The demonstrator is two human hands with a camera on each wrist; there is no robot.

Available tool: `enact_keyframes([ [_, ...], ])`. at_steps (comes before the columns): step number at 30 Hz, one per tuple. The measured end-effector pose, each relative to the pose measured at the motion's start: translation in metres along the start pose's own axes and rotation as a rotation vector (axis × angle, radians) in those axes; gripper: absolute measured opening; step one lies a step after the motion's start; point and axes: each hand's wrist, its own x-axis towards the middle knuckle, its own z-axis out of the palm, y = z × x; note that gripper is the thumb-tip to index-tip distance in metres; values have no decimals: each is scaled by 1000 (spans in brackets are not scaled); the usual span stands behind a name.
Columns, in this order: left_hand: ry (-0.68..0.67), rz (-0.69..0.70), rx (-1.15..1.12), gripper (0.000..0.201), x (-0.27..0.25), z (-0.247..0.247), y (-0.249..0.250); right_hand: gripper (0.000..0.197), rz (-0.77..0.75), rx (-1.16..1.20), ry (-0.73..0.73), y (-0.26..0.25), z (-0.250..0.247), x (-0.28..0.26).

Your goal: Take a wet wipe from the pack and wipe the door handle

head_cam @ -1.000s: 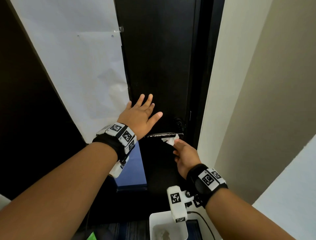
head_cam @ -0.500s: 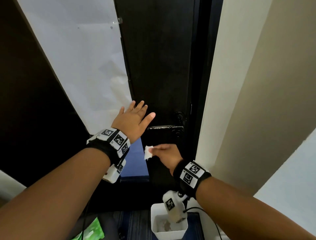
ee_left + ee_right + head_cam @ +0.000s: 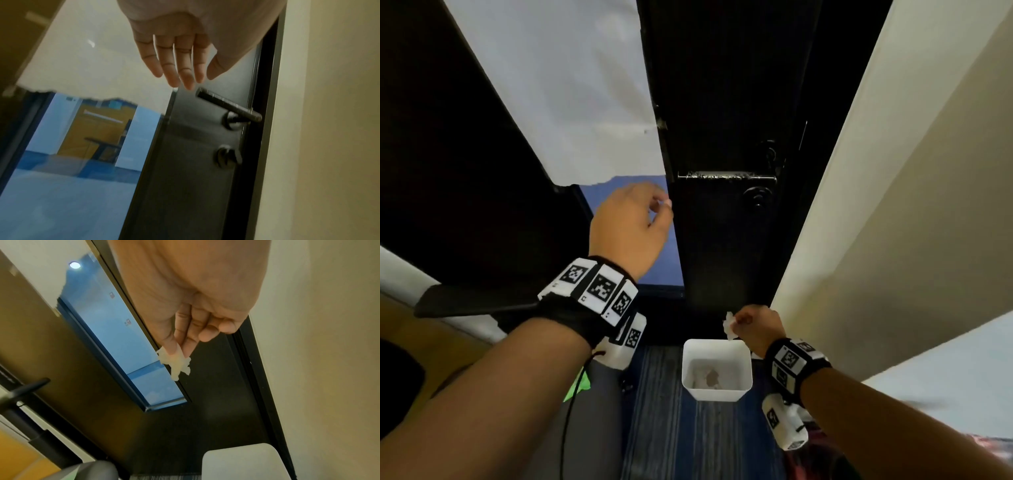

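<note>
A dark lever door handle (image 3: 726,176) (image 3: 228,106) juts from the black door (image 3: 722,102). My right hand (image 3: 753,327) (image 3: 185,344) pinches a small crumpled white wet wipe (image 3: 729,325) (image 3: 175,362) between thumb and fingers, low down, just above the far rim of a white bin (image 3: 717,346). My left hand (image 3: 637,219) (image 3: 180,71) hangs free of the door, left of and a little below the handle, fingers relaxed and holding nothing. A green shape (image 3: 578,385) shows behind my left forearm; I cannot tell whether it is the wipe pack.
The white bin (image 3: 242,462) stands on blue striped carpet (image 3: 688,438) at the foot of the door and holds some crumpled waste. A cream wall (image 3: 893,205) runs along the right. White paper (image 3: 568,85) covers the glass panel on the left.
My right hand has left the handle and dropped with the wipe to just above the bin. My left hand has come off the door and lowered. The view has tilted down.
</note>
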Motion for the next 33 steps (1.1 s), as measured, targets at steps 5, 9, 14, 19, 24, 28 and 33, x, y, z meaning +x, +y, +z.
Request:
enact_keyframes([
  [5,-133,-94,21,11,-50,60,-25,17,19,-46,-24,26,33,19],
  [9,-239,-118,46,9,-92,108,-43,16,14,-82,-29,48,61,33],
  [14,-412,-232,61,10,-146,164,-65,20,12,-167,-48,83,98,50],
  [19,-524,-311,65,15,-193,210,-87,17,24,-173,-56,109,126,59],
  [24,-631,-375,98,33,-227,241,-104,19,16,-175,-51,129,149,68],
  [28,-699,-393,130,45,-242,251,-105,25,14,-205,-68,139,158,74],
  [33,-704,-425,114,49,-246,247,-103,35,22,-233,-93,143,159,73],
])
